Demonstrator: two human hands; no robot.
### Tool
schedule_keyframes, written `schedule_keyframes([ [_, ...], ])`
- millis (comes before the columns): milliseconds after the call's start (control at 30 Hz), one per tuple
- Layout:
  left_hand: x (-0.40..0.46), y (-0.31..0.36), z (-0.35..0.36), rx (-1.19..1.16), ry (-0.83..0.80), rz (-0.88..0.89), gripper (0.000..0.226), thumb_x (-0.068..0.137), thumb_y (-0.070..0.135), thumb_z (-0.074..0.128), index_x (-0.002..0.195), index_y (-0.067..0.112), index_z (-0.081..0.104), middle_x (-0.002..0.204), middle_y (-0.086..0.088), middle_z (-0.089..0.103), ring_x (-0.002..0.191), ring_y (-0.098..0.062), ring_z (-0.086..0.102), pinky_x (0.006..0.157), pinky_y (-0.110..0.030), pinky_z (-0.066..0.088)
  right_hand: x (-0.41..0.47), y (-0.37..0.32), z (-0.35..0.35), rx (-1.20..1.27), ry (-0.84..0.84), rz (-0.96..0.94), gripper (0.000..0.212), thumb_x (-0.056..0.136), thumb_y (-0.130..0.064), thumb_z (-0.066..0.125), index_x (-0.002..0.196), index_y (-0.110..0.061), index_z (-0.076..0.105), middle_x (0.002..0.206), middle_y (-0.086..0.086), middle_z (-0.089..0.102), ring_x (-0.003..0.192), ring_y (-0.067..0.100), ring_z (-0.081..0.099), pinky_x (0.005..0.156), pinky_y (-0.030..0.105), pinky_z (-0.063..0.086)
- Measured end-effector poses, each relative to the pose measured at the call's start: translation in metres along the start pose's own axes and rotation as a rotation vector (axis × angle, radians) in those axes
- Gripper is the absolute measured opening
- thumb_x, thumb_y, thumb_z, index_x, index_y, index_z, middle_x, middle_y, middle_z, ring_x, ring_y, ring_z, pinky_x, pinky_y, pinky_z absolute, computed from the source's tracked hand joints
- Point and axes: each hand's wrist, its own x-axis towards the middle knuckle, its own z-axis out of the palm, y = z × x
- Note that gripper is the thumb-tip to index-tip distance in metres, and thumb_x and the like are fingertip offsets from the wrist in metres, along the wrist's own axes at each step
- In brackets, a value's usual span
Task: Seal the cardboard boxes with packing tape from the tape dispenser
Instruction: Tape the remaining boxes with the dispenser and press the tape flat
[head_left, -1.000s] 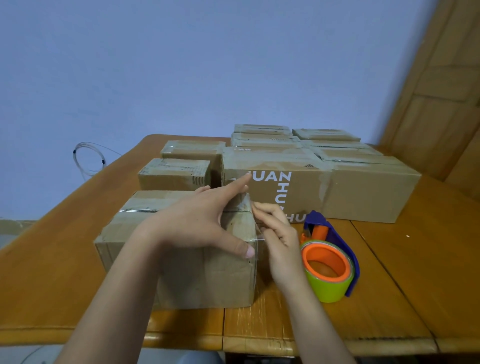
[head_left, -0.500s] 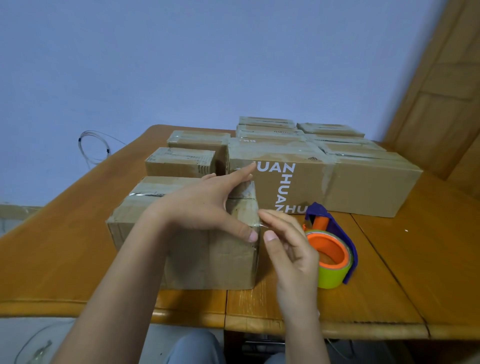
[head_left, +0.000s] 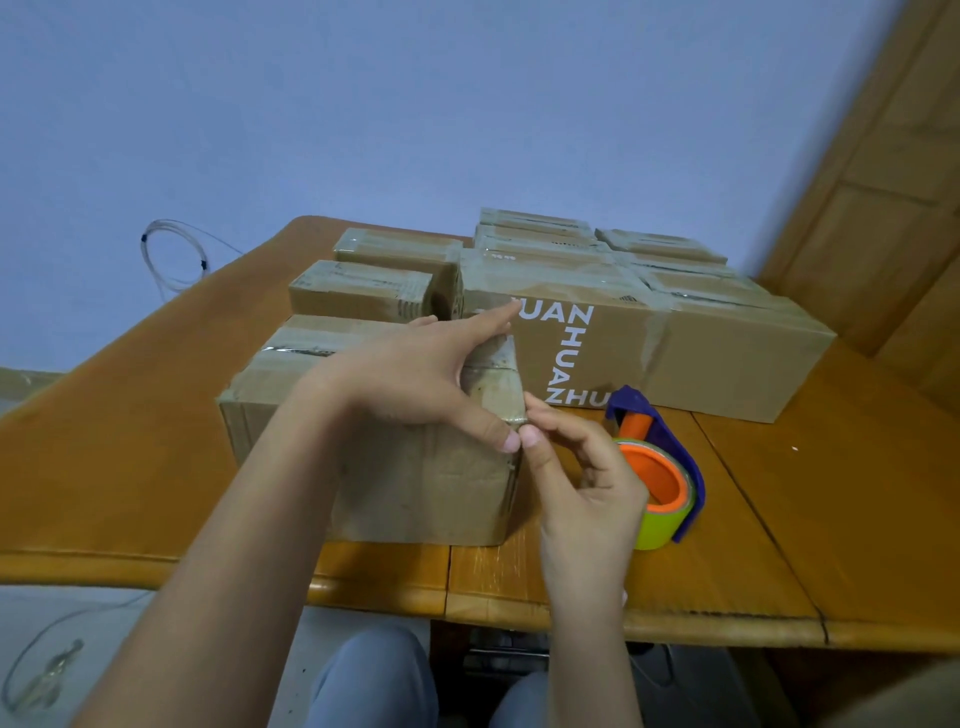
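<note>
A brown cardboard box stands at the table's near edge, with clear tape running over its top and down at its right front corner. My left hand lies on the top right of the box, fingers straight, and its thumb presses the front face by the corner. My right hand is beside the box, fingers curled, and pinches the tape's edge at that corner between thumb and forefinger. The tape dispenser, purple with an orange core and a green roll, sits on the table right of my right hand, untouched.
A long box with white letters lies right behind. Several smaller taped boxes are stacked beyond it. The wooden table ends just in front of my knees. A coiled cable hangs at the left wall, and wooden panelling rises at the right.
My right hand has come off the box's right side, curled, and risen to the upper front corner beside my left thumb. My left hand has stayed on the box.
</note>
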Motion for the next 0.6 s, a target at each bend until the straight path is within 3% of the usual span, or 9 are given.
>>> schedule_keyframes([
  [133, -0.002, 0.003, 0.0, 0.023, 0.007, 0.036, 0.117, 0.065, 0.057, 0.076, 0.152, 0.038, 0.0, 0.156, 0.019, 0.022, 0.141, -0.005, 0.019, 0.118, -0.03, 0.011, 0.001, 0.001, 0.005, 0.04, 0.059, 0.014, 0.025, 0.081, 0.005, 0.067, 0.082, -0.019, 0.07, 0.094, -0.006, 0.073, 0.094, 0.007, 0.067, 0.081, 0.017, 0.05],
  [333, -0.002, 0.003, -0.001, 0.054, 0.004, 0.06, 0.114, 0.068, 0.055, 0.074, 0.153, 0.035, 0.001, 0.158, 0.016, 0.017, 0.141, -0.003, 0.016, 0.118, -0.03, 0.007, -0.003, 0.005, 0.011, -0.02, 0.113, -0.05, 0.027, 0.08, -0.01, 0.065, 0.079, -0.036, 0.069, 0.08, -0.007, 0.066, 0.08, 0.011, 0.061, 0.073, 0.02, 0.048],
  [500, 0.0, 0.001, 0.001, 0.076, -0.001, 0.08, 0.113, 0.069, 0.058, 0.072, 0.153, 0.033, 0.001, 0.157, 0.016, 0.018, 0.136, 0.005, 0.017, 0.12, -0.035, 0.002, 0.011, 0.006, -0.001, -0.08, -0.051, -0.068, 0.028, 0.081, -0.006, 0.062, 0.075, -0.034, 0.064, 0.077, -0.017, 0.063, 0.077, 0.0, 0.056, 0.072, 0.014, 0.043],
  [600, 0.001, -0.001, 0.001, 0.088, 0.001, 0.089, 0.116, 0.067, 0.064, 0.073, 0.154, 0.032, 0.002, 0.158, 0.016, 0.018, 0.143, 0.001, 0.015, 0.12, -0.039, -0.001, 0.014, 0.005, -0.008, -0.042, -0.176, -0.054, 0.024, 0.083, -0.006, 0.06, 0.079, -0.03, 0.063, 0.077, -0.016, 0.06, 0.076, 0.001, 0.054, 0.071, 0.014, 0.043],
])
